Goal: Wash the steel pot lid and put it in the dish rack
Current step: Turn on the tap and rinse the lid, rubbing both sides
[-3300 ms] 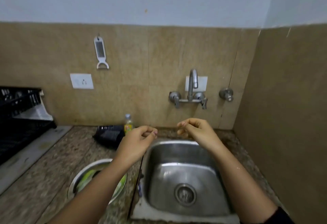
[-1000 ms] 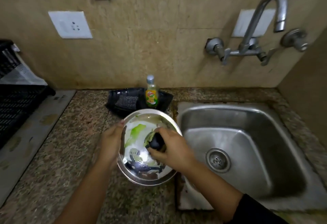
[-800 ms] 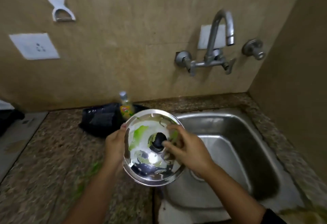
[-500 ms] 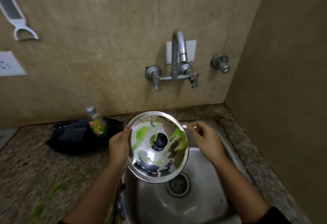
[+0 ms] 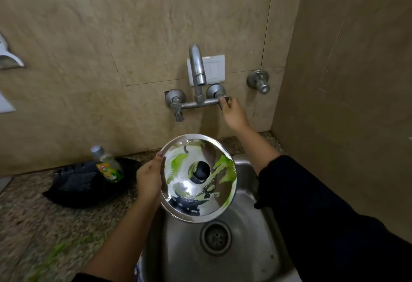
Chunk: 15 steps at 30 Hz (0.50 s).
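Hands: left point(image 5: 149, 178) gripping round steel lid point(image 5: 198, 178)

Two bare hands and forearms showing. Left hand point(image 5: 149, 178) wearing no glove, ring or watch; thumbnail looking dark, possibly painted, though too small to be sure. Left forearm showing bare up to a dark cuff just entering at the bottom edge. Right hand point(image 5: 234, 115) also wearing nothing. Right arm wearing a dark sleeve point(image 5: 323, 210), near black, plain, loose-fitting, pushed up toward the elbow with a bunched, folded edge, leaving the forearm uncovered. No markings or logos showing on the fabric.
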{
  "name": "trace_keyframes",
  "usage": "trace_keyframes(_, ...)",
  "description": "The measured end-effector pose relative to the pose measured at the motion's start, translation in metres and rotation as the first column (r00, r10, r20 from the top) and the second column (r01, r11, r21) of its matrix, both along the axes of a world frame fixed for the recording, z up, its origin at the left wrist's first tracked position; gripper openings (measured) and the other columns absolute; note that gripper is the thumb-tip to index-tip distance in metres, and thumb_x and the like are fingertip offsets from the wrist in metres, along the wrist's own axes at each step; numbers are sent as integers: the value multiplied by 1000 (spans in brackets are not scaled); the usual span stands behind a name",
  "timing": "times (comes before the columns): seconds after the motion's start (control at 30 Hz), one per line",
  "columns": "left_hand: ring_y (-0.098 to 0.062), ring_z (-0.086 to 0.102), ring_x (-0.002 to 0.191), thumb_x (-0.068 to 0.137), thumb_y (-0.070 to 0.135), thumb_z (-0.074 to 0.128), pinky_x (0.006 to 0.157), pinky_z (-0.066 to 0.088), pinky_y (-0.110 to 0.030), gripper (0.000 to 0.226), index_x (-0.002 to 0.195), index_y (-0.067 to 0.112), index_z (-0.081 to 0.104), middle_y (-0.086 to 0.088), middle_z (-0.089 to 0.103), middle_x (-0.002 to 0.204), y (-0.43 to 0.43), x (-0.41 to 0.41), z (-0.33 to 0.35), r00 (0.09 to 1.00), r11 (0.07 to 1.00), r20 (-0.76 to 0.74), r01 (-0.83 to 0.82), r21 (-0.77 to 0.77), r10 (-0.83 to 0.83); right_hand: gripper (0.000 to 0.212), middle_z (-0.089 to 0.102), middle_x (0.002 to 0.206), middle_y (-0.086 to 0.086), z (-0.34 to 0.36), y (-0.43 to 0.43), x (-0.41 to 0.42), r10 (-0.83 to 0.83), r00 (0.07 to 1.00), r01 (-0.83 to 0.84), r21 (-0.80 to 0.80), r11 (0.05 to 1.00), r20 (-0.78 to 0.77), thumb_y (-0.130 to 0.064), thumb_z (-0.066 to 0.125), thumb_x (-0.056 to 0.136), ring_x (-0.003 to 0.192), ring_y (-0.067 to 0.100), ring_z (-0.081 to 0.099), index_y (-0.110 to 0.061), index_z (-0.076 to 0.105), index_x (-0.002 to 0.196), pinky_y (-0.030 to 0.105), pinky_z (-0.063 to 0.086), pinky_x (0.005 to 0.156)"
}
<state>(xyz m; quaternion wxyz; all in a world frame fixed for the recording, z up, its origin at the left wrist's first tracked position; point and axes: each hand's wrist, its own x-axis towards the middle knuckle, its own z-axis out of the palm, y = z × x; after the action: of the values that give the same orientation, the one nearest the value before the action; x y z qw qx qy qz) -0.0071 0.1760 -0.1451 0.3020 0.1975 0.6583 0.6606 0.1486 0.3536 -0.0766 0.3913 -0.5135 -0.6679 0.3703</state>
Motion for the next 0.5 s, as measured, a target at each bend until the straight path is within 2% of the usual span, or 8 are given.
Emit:
trace_keyframes(0.13,-26,57,70,90,31,62,70,48,-38,34,69,5,63,-14,62,70,4,-7,1,1000,999,24,15,36,-16,51,66,103,17,-4,17,-17,-105,992,102,49,994,73,-47,33,101,93,33,60,-5,61,105,31,34,68)
trace_keyframes(0.23,-24,55,68,91,29,61,66,46,-34,33,68,5,61,-12,60,67,5,-11,0,999,999,33,23,42,-24,53,65,92,15,-7,21,-19,-144,986,138,72,988,89,-46,31,101,79,27,55,-5,63,96,30,32,65)
trace_keyframes(0.33,-24,56,67,90,28,61,67,47,-34,32,65,7,62,-10,62,65,9,-13,-2,998,999,57,31,43,-34,52,65,88,15,-9,25,-18,-152,988,151,54,987,32,-46,28,102,80,28,58,-9,62,88,29,34,66)
trace_keyframes(0.5,-23,58,64,90,28,62,65,49,-32,31,67,7,65,-7,64,63,14,-11,-8,996,999,86,36,28,-38,50,66,86,13,-13,28,-18,-152,985,148,-45,988,-78,-52,28,100,86,32,64,-15,59,88,34,45,69)
